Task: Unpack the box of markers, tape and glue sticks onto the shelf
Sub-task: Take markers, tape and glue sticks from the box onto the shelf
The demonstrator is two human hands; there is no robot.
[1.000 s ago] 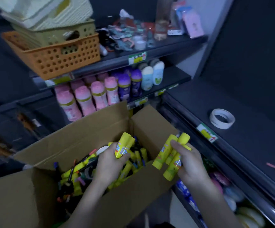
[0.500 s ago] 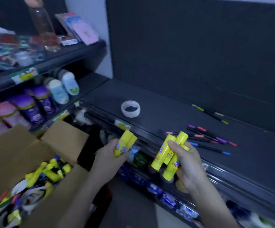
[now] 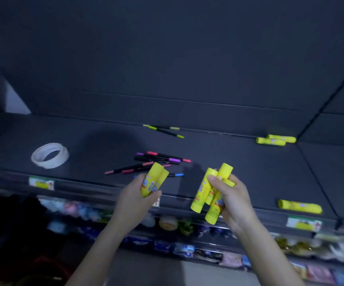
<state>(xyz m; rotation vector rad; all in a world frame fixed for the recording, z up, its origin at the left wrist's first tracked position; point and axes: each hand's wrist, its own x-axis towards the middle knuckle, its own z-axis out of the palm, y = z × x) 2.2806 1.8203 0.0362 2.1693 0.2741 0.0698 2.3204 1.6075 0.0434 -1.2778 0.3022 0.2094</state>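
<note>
The left hand (image 3: 135, 200) was curled round 2 glue sticks (image 3: 153, 179), caps up. The right hand (image 3: 232, 200) clasped a bundle of glue sticks (image 3: 203, 190), at least 3, with the thumb across them and the fingers wrapped behind. The sticks stood side by side in each fist, probably so that a handful could be carried at once and set down together. Both hands hovered just in front of the front edge of the shelf (image 3: 239, 162), at about its middle, and nothing had been released yet.

The goods on the shelf seemed loosely grouped by kind. A tape roll (image 3: 50, 155) lay flat near the front left. A cluster of markers (image 3: 160, 161) lay at the middle, just beyond the left hand, and 2 green-tipped markers (image 3: 164, 130) lay by the back edge. A pair of glue sticks (image 3: 276, 139) lay in the back right corner and a lone glue stick (image 3: 300, 206) at the front edge on the right, so the handfuls likely belonged on that right side. The box was out of view.

The shelf and back panel were dark, matte and dimly lit. Price labels (image 3: 41, 183) sat on the front lip, and a lower shelf (image 3: 183, 248) held blurred packets.
</note>
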